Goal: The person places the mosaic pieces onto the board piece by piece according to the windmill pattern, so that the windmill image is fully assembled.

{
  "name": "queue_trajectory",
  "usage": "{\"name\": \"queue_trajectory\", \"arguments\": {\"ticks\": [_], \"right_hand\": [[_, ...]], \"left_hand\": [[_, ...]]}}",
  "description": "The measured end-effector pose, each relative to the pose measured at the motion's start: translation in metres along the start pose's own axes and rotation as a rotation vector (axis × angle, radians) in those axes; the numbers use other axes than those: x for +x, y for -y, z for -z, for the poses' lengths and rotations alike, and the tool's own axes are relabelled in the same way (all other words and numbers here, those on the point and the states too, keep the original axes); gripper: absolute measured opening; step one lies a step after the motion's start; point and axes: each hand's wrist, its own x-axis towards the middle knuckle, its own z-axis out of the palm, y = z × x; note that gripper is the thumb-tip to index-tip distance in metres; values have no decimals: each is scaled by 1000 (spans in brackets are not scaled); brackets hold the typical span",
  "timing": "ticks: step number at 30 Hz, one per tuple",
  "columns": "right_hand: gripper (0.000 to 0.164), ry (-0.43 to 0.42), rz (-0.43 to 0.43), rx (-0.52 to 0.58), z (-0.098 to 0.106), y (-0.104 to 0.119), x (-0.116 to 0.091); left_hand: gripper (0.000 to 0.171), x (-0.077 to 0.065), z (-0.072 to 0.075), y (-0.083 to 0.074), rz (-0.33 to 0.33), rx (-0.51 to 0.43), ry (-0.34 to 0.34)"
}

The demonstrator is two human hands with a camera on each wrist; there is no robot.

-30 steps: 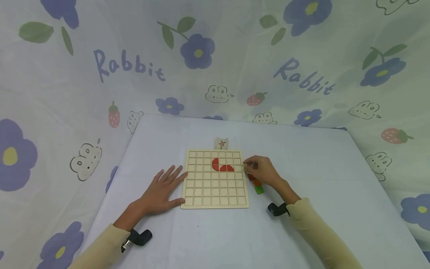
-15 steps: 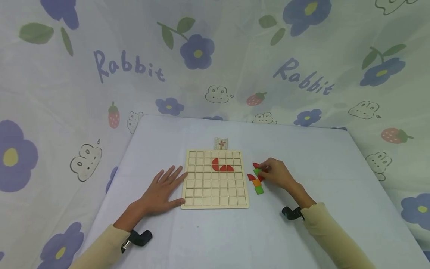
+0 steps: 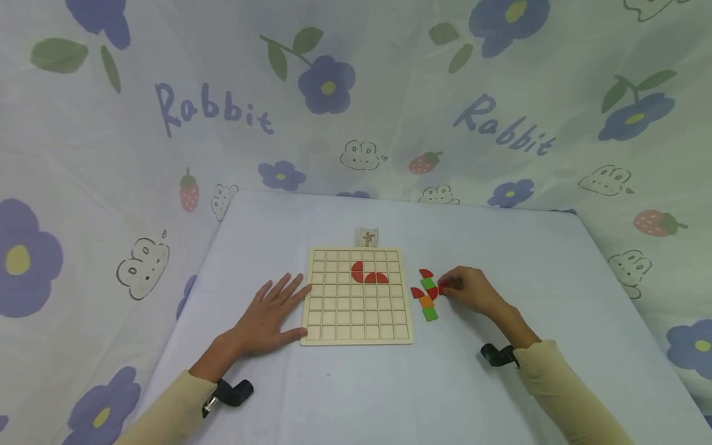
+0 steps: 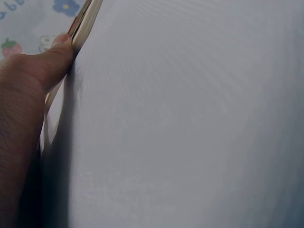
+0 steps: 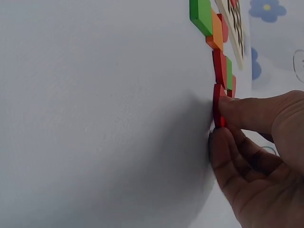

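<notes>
Head view: L hand [image 3: 271, 318] lies relaxed, fingers spread, fingertips & thumb touching the L side of the gridded wooden board [image 3: 356, 343]; it grips nothing. R hand [image 3: 473, 290] pinches a red tile [image 3: 442, 288] btwn thumb & fingers, off the board's R side, just beside the loose group: upper red quarter-round [image 3: 426, 272], upper green tile [image 3: 428, 283], nearer-board red quarter-round [image 3: 417, 293], lower red quarter-round [image 3: 432, 293], orange tile [image 3: 426, 302], lower green tile [image 3: 431, 314]. Red half-round [image 3: 357, 272] on the board bulges L; the other, domed red half-round [image 3: 376, 278], bulges away from the person. Pattern card [image 3: 367, 237] w/ pinwheel pic sits at the board's far edge.

L wrist view: thumb against the board's edge; other fingers n/a here, so can't tell more.

R wrist view: thumb & index have the red tile at its edges, low by the white cloth [image 5: 95, 95]. Risks, prob.: tile's thin, so a loose pinch could let it slip or twist; fingers so close to the group could knock the lower red quarter-round askew; if L hand shoves, the board could slide. Orientation: tile's longer visible edge runs approx. up-down in this view, roughly along the line of loose tiles; curved side partly hidden, so which way it points = can't tell.
</notes>
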Motion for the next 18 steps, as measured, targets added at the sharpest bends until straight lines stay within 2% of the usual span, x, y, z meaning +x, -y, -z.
{"name": "queue_trajectory", "arguments": {"ticks": [7,11,14,18], "right_hand": [[16,75,-68,17,0,2,1],[19,90,-75,9,0,4,-2],[24,91,-55,5,0,3,-5],[16,100,-18,11,1,3,-6]], "left_hand": [[89,1,0,1,-2,-10,6],[89,1,-1,0,-2,-6,4],[89,1,-1,0,-6,-2,-4],[89,1,-1,0,-17,-2,-28]]}}
